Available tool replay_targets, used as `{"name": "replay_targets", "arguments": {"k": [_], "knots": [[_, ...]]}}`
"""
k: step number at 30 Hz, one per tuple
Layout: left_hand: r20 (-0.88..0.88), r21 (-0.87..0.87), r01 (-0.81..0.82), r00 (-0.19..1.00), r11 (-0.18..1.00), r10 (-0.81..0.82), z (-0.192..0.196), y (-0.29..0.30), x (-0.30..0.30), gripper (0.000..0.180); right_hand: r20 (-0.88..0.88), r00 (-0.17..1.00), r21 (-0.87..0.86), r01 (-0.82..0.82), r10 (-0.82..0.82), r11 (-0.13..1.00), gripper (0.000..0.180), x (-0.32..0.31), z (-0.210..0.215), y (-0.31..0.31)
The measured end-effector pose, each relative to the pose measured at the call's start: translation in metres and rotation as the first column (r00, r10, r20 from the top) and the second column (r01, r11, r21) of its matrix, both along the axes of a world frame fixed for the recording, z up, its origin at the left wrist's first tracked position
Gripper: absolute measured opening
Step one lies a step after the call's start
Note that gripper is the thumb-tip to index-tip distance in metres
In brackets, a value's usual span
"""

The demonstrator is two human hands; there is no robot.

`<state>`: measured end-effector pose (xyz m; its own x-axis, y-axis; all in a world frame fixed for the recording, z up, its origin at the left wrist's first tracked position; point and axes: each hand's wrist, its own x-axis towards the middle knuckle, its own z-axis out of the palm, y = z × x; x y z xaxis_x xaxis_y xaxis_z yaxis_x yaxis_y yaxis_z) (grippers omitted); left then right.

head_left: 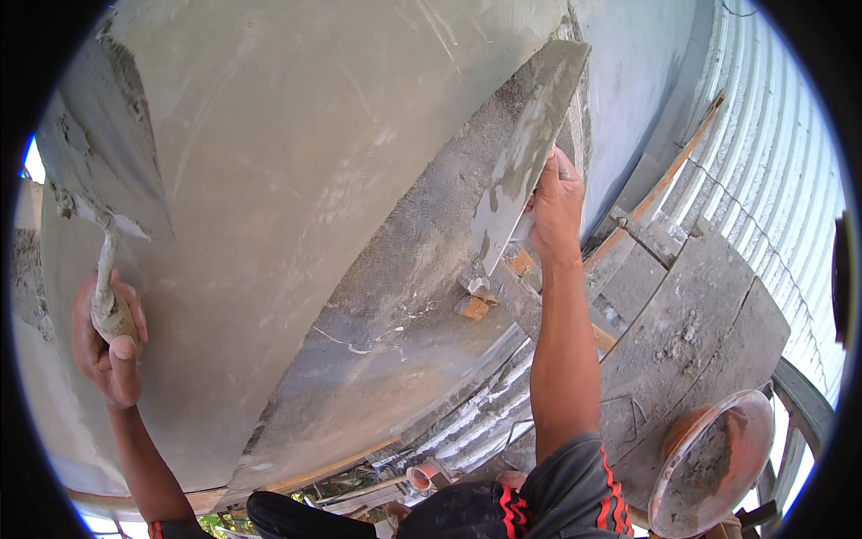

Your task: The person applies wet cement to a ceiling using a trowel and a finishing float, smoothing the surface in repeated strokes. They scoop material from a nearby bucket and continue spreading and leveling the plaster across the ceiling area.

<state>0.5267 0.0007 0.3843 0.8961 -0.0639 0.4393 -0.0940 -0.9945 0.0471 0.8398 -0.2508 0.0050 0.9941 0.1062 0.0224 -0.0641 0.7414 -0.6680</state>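
My left hand [109, 346] grips the handle of a pointed trowel [103, 148] whose blade, loaded with grey mortar, is raised at the left in front of the wall. My right hand [557, 202] holds a long flat plastering float [525, 157] pressed edge-on against the grey plastered wall [296, 180]. The float lies along the border between smooth wet plaster and a rougher, darker strip [422, 234] beside it.
Mortar-stained wooden planks [691, 305] form a platform at the right. A round orange pan [714, 463] with mortar residue sits on them at the lower right. Corrugated metal sheeting [781, 180] curves along the right side. My dark shorts with red stripes [548, 499] show at the bottom.
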Motion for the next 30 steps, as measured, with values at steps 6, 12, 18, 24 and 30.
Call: {"name": "replay_targets", "arguments": {"k": [6, 12, 18, 24, 30], "knots": [[-0.004, -0.012, 0.009, 1.0, 1.0, -0.009, -0.003, 0.004, -0.001, 0.078, -0.013, 0.997, -0.155, 0.074, -0.076, 0.985, 0.049, 0.063, 0.003, -0.02], [-0.001, 0.004, 0.009, 1.0, 1.0, -0.009, -0.004, 0.001, 0.0, 0.078, 0.111, 0.975, -0.414, 0.224, -0.195, 0.882, 0.047, 0.088, 0.008, -0.015], [0.024, -0.009, -0.031, 0.999, 0.999, 0.031, -0.005, -0.001, -0.002, 0.079, 0.34, 0.896, -0.544, 0.435, -0.285, 0.718, 0.054, 0.064, 0.015, 0.002], [0.017, -0.025, -0.027, 0.999, 0.999, 0.028, -0.003, 0.0, -0.004, 0.078, 0.154, 0.944, -0.534, 0.327, -0.291, 0.779, 0.056, 0.07, 0.019, -0.016], [-0.003, -0.064, -0.01, 1.0, 0.998, 0.01, -0.002, -0.003, 0.006, 0.077, 0.339, 0.912, -0.49, 0.38, -0.231, 0.784, 0.055, 0.056, 0.015, -0.005]]}}
